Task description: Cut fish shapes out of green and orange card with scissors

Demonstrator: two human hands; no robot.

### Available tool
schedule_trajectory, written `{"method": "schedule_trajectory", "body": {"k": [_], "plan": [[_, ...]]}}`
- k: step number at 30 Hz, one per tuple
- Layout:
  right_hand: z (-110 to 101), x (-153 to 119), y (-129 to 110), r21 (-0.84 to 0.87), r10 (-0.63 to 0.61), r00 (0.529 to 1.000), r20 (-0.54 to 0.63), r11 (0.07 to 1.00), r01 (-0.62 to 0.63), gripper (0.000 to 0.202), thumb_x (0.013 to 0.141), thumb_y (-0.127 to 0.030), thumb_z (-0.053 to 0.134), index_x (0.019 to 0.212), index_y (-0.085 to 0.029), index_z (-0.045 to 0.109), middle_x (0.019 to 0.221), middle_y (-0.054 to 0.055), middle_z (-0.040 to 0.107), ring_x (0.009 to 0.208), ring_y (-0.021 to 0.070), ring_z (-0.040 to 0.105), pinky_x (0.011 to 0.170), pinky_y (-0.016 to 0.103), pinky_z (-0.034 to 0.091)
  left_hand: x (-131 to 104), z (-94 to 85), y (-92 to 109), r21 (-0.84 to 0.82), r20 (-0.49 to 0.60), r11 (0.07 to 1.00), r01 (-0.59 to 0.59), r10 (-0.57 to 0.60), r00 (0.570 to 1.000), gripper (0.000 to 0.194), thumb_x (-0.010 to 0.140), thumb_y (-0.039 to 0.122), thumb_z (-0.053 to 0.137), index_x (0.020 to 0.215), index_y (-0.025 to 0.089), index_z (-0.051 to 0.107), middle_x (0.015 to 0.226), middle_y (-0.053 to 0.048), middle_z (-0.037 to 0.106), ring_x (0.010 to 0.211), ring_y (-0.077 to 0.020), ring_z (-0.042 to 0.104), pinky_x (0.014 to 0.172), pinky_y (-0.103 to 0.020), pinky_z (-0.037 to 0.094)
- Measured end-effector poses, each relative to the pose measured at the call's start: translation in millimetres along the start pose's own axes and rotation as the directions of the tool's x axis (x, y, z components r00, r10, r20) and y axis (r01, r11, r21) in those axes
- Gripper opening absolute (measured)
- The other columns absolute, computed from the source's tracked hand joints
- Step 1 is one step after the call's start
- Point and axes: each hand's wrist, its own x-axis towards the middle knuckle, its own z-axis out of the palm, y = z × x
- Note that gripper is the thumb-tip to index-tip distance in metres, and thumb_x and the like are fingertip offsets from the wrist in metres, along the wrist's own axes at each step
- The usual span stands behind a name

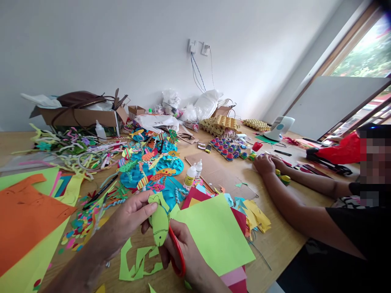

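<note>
Between the thumb and fingers of my left hand (139,211) is a light green paper fish (160,224), with drawn black lines and a dot for an eye. My right hand (183,248) grips red-handled scissors (177,254) close against the fish's right edge; the blades are mostly hidden behind the paper. Below my hands lie light green paper scraps (139,260) with cut-out gaps. A light green sheet (214,232) rests on red and pink sheets just right of my right hand.
Blue egg-carton pieces (174,165) carrying colourful paper fish stand ahead, near white glue bottles (190,175). Orange paper (30,219) lies at left, pipe cleaners (70,148) behind it. Another person's forearms (284,199) rest on the table at right. Egg trays (221,124) sit farther back.
</note>
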Motion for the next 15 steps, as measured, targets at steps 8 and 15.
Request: {"method": "schedule_trajectory", "body": {"k": [8,15], "plan": [[-2.6,2.0,6.4,0.049,0.014,0.999,0.029,0.999,-0.015,0.057,0.073,-0.068,0.057,0.051,-0.016,0.047,0.034,-0.006,0.040,0.030,0.0044,0.033,0.034,0.015,0.024,3.8,-3.3,7.2,0.306,-0.016,0.949,-0.074,0.083,0.996,0.025,0.075,0.042,0.049,0.063,0.020,0.050,0.052,0.007,0.041,0.052,-0.0120,0.039,0.050,-0.023,0.033],[-3.6,2.5,6.2,0.078,-0.020,0.999,0.047,0.997,0.016,0.060,0.073,-0.071,0.055,0.052,-0.015,0.052,0.035,-0.005,0.042,0.032,0.0049,0.036,0.037,0.016,0.027,5.6,-1.4,0.7,0.294,-0.009,0.954,-0.051,0.056,0.998,0.026,0.074,0.044,0.046,0.063,0.021,0.047,0.049,0.008,0.038,0.048,-0.0111,0.035,0.048,-0.023,0.029]]}}
